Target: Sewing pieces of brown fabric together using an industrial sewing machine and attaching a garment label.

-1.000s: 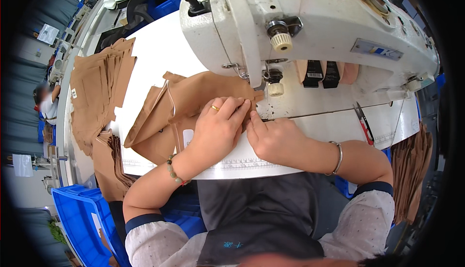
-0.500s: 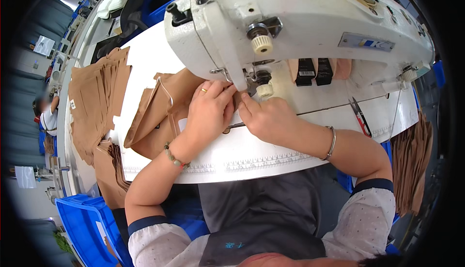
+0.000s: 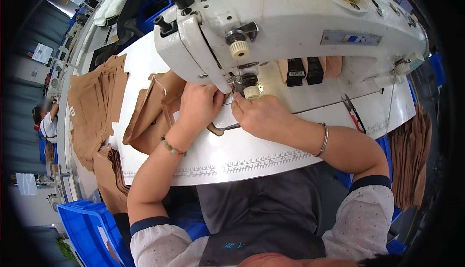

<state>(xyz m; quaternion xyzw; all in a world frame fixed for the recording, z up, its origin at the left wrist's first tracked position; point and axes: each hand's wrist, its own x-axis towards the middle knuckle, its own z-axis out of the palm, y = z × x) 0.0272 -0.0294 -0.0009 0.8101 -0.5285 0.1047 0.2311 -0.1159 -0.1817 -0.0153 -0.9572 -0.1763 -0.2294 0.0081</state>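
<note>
A white industrial sewing machine [image 3: 290,30] stands over the white table [image 3: 252,158]. A tan fabric piece [image 3: 152,114] lies under its needle area. My left hand [image 3: 198,107] presses flat on the fabric just left of the presser foot, fingers together. My right hand [image 3: 259,117] rests right of the needle, fingertips pinching the fabric edge at the foot. The needle itself is hidden behind the machine head. A bead bracelet sits on my left wrist, a thin bangle on my right.
A stack of tan fabric pieces [image 3: 94,107] lies at the table's left, more hanging at the right [image 3: 411,155]. Red-handled snips [image 3: 353,114] rest right of my forearm. A blue bin [image 3: 89,230] stands lower left. Another person [image 3: 43,122] works far left.
Both hands have pushed the fabric up toward the needle, closer under the machine head. The view has tilted down nearer the machine.
</note>
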